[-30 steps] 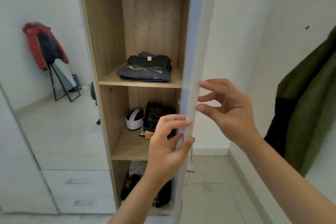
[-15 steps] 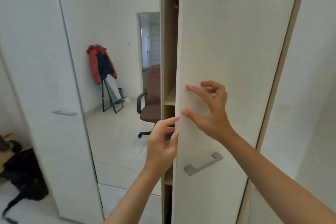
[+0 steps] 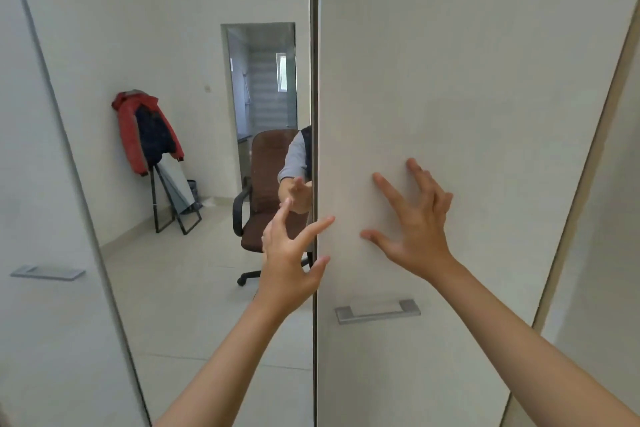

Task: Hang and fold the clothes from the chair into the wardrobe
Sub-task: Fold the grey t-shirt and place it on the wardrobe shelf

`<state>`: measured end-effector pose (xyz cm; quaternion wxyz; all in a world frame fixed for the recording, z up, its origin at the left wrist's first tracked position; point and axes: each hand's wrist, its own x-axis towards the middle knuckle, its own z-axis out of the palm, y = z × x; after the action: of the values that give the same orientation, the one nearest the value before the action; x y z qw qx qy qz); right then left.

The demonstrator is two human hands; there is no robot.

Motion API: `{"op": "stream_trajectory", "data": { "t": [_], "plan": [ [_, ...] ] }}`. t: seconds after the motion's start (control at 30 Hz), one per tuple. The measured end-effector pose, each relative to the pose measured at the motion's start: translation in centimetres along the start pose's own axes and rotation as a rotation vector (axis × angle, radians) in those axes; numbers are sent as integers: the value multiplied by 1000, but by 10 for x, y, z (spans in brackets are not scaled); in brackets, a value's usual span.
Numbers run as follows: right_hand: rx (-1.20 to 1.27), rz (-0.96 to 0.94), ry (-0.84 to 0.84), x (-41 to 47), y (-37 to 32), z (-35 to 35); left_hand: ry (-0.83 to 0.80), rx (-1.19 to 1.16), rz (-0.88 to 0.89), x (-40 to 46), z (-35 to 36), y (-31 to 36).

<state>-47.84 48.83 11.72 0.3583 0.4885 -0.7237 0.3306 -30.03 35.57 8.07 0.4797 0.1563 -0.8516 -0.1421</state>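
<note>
Nearest the camera, two bare forearms are extended toward the wardrobe. The right hand (image 3: 417, 222) is spread, its fingertips (image 3: 377, 178) pressed against the white wardrobe door (image 3: 450, 80), and nothing is held in it. The left hand (image 3: 291, 253) is likewise spread and empty, held at the door's left edge, with its index finger laid across that edge. Just below the right hand, a grey bar handle (image 3: 377, 311) is fixed to the door and is not touched. The door is seen nearly flush with the mirrored panel (image 3: 173, 45) beside it, only a dark seam being left between them.

The step in hand is judged to be the closing of the wardrobe, which suggests the task is at or near its end. A final firm push is called for, and the left fingers would need to be kept out of the seam.

Further off, in the mirror, a brown office chair (image 3: 266, 191) is reflected, and no clothes can be made out on its visible part; the wardrobe's contents are hidden behind the door. A red jacket (image 3: 145, 135) is reflected hanging over a black stand. No brand, label or writing can be read anywhere.
</note>
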Motion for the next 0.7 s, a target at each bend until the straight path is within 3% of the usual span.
{"op": "stream_trajectory", "data": {
  "t": [0.1, 0.2, 0.43, 0.7],
  "plan": [
    [-36, 30, -74, 11, 7, 25, -153, 187, -89, 15, 17, -16],
    [-45, 51, -81, 19, 12, 41, -235, 224, -155, 26, 36, -30],
    [-56, 30, 3, 24, 22, 60, -158, 213, -204, 33, 56, -43],
    [-75, 68, -44, 32, 18, 63, -127, 283, -280, 39, 70, -40]
  ]
}}
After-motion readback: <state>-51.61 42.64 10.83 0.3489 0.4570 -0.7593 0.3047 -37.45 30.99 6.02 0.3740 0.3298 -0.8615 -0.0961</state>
